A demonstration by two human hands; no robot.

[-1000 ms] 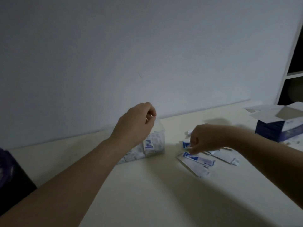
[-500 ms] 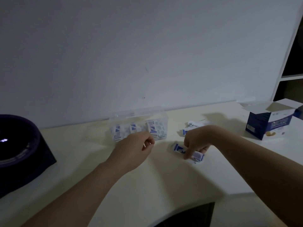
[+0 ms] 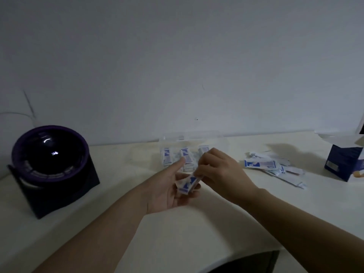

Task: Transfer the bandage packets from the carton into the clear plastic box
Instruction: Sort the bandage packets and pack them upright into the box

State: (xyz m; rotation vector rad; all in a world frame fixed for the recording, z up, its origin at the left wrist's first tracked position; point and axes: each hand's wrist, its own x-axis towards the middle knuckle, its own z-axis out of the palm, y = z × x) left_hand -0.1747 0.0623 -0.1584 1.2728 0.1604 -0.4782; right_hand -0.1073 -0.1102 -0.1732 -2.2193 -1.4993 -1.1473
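Mid-frame, the right hand pinches a small stack of bandage packets into the open, cupped left hand, probably squaring them before they go into the clear plastic box just behind

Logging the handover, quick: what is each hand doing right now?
Left hand: open, palm up, cradling the bandage packets.
Right hand: closed, pinching the same packets.
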